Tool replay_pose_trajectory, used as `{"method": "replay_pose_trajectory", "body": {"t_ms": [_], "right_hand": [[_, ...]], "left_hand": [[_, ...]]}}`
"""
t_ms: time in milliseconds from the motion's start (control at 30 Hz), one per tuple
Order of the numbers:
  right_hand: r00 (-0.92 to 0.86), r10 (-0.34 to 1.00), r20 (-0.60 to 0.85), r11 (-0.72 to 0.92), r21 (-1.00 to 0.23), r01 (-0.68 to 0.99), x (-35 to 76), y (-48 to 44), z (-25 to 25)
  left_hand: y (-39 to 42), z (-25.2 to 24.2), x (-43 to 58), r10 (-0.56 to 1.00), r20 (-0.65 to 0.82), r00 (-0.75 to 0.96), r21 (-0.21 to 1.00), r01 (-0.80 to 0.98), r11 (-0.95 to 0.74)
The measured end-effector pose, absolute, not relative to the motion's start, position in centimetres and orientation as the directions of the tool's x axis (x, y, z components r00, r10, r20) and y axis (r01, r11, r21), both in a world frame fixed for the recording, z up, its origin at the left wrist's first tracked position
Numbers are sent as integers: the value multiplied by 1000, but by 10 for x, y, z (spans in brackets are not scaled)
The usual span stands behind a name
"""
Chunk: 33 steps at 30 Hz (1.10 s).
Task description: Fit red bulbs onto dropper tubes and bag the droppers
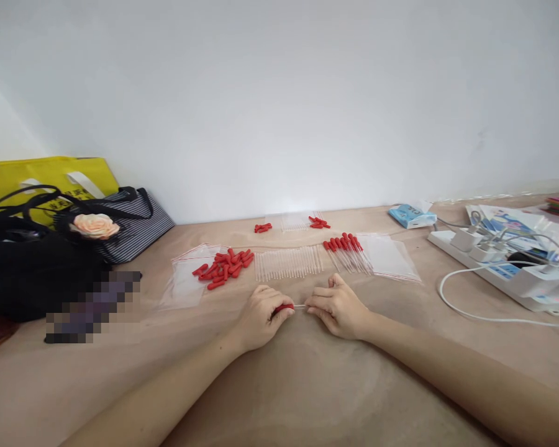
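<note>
My left hand pinches a red rubber dropper bulb between thumb and fingers. My right hand is closed on a thin clear glass dropper tube, which spans the small gap between the hands and meets the bulb's end. Beyond my left hand, a pile of loose red bulbs lies on clear plastic bags. In the middle is a row of bare glass tubes. To its right lie several droppers with red bulbs fitted, beside more clear bags.
By the wall are two small groups of red bulbs with thin tubes between. Bags, one yellow, and a blurred-out object sit left. A tissue pack and a white power strip with cables lie right.
</note>
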State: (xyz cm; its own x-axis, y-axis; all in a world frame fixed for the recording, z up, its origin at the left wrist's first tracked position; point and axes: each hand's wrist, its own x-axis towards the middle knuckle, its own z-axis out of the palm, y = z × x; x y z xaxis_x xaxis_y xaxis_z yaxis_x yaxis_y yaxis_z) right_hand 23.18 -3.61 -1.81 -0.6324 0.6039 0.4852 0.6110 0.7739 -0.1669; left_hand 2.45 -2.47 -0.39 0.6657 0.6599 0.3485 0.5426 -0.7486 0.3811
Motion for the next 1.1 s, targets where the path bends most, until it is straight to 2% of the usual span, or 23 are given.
{"method": "replay_pose_trajectory", "body": {"t_ms": [133,267,600,767,1000,1100], "right_hand": [[-605,607,515,768,-183,614,228,-39,-20],[-605,595,529,777,-186,601,225,-40,-22],[-620,598,508,782,-199,591,220,-38,-23],[-623,625,471,763,-197,616,220,-36,-18],[-633,646,427,724,-78,685,229,-38,-10],[-519,728,448,631,-142,762,239,-31,-14]], "left_hand": [[-26,-6,25,601,412,685,294,525,-799],[-27,-6,25,561,413,718,249,503,-828],[-28,-4,26,562,382,734,259,499,-827],[-25,-2,25,617,373,693,327,524,-786],[-20,-6,23,684,358,635,405,555,-727],[-18,-7,21,760,375,530,476,594,-649]]}}
